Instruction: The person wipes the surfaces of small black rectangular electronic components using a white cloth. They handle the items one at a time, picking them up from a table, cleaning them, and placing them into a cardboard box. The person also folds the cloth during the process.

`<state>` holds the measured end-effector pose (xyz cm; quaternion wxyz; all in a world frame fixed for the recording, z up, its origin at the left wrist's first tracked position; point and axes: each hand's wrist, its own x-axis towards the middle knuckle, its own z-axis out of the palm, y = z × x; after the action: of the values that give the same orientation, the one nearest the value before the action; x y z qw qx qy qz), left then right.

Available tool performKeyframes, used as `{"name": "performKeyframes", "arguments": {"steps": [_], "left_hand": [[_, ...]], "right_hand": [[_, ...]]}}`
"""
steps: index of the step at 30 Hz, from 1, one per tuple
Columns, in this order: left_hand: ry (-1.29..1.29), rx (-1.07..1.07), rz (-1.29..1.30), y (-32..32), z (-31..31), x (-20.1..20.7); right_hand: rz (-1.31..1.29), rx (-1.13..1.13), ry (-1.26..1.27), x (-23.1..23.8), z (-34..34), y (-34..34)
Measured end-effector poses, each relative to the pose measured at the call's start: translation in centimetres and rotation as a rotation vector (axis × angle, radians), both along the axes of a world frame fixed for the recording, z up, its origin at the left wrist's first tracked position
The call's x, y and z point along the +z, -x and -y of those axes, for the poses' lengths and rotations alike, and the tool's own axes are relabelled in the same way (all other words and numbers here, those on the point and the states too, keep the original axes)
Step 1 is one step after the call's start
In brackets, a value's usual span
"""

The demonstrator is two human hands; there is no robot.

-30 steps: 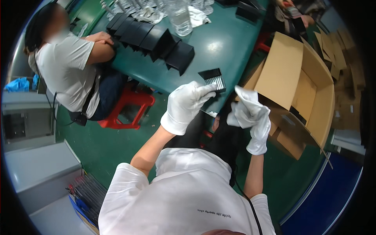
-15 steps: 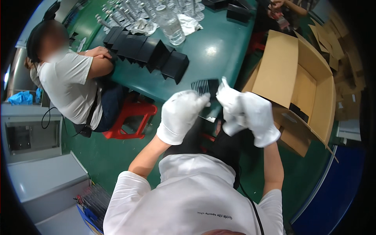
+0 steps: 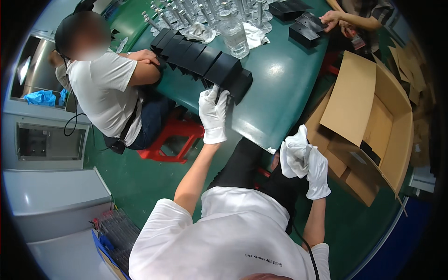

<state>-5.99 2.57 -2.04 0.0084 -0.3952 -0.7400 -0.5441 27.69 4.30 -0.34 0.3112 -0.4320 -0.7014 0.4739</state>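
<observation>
The left hand [image 3: 214, 114] had been moved from near the cloth [image 3: 293, 156] to the row of black parts [image 3: 193, 58] on the table [image 3: 289, 93]; its grasp could not be determined. Part and cloth were thus presumably separated. The cloth was gripped by the right hand [image 3: 318, 175]. The row's long axis was directed from far left to near right.
</observation>
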Motion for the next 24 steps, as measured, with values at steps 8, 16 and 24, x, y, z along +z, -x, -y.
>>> {"name": "performKeyframes", "arguments": {"steps": [8,16,24], "left_hand": [[-0.115,-0.097,-0.207,-4.5,3.3,0.7],[-0.081,-0.525,-0.028,-11.1,-8.2,1.0],[0.151,-0.121,-0.266,-11.8,-28.4,0.4]], "right_hand": [[0.141,-0.007,0.107,-2.1,1.6,-2.2],[0.313,-0.166,0.19,-0.9,1.5,-0.5],[-0.342,-0.248,0.632,-5.3,1.8,-3.3]]}}
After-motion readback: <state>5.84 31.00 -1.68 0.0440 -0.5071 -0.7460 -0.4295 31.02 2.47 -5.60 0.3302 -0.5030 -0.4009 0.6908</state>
